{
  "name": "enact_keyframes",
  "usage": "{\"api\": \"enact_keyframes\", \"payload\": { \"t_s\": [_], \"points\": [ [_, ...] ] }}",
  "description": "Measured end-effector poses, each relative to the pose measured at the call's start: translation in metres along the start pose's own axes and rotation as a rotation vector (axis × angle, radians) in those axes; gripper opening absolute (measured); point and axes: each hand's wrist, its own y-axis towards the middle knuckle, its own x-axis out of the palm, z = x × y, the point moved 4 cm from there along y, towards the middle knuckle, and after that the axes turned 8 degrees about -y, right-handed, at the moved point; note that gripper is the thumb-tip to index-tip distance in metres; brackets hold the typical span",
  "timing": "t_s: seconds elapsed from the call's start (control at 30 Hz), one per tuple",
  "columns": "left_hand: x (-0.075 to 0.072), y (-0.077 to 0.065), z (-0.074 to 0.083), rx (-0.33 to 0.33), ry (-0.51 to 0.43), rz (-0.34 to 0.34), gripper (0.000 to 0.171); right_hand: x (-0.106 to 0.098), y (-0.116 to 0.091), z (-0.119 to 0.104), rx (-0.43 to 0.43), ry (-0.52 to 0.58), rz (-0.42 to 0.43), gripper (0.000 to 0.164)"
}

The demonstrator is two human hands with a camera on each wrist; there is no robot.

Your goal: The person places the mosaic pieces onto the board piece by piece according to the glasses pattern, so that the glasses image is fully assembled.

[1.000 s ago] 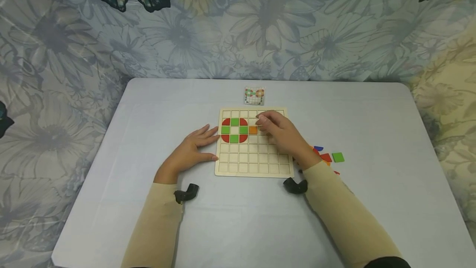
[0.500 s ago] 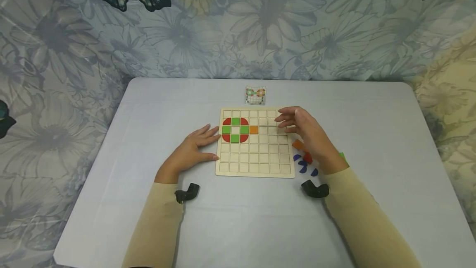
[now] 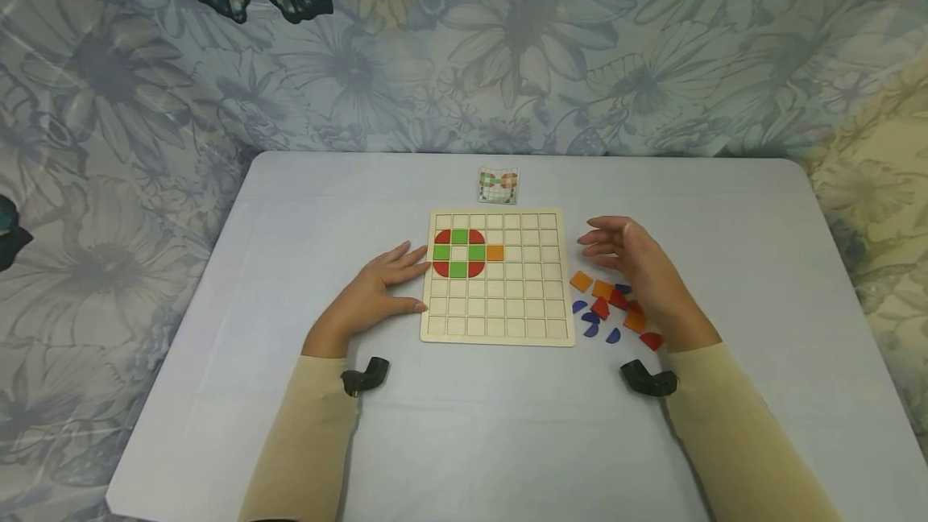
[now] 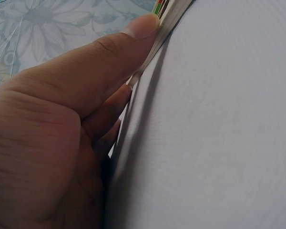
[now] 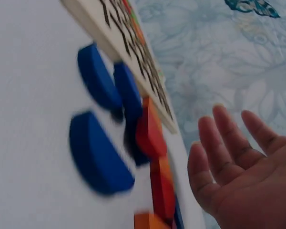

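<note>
A wooden grid board (image 3: pixel 497 327) lies flat at the middle of the table. In its upper left sits a ring of red quarter-round and green square tiles (image 3: pixel 458 237), with one orange square tile (image 3: pixel 495 253) against the ring's right side. My left hand (image 3: pixel 373 292) rests beside the board, thumb and fingertips touching its left edge, fingers spread. Off the board's right side, my right hand (image 3: pixel 645 272) hovers with loosely bent fingers and nothing in it. Below that hand lie loose orange, red and blue tiles (image 3: pixel 600 308); the right wrist view shows blue half-round pieces (image 5: pixel 97 155) close up.
A small pattern card (image 3: pixel 498 185) lies just behind the board. The white table (image 3: pixel 464 425) reaches back to a flower-printed cloth wall (image 3: pixel 464 47). Black wrist-camera mounts (image 3: pixel 365 377) sit at both cuffs.
My right hand has moved right, from over the board beside the orange tile to above the loose tiles, its fingers loosening. My left hand stays at the board's edge.
</note>
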Motion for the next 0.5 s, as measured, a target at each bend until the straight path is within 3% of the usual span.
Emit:
{"api": "enact_keyframes", "payload": {
  "t_s": [0.17, 0.37, 0.5],
  "points": [
    [0.000, 0.000, 0.000, -0.007, -0.003, -0.001, 0.081, -0.007, -0.004, 0.016, 0.074, -0.249, 0.003, 0.061],
    [0.001, 0.000, 0.001, -0.001, -0.002, 0.002, 0.081, -0.006, -0.007, 0.031, 0.092, -0.325, -0.069, 0.075],
    [0.001, 0.000, 0.001, -0.006, -0.004, 0.004, 0.082, -0.003, -0.007, 0.035, 0.066, -0.400, -0.094, 0.069]
  ]
}}
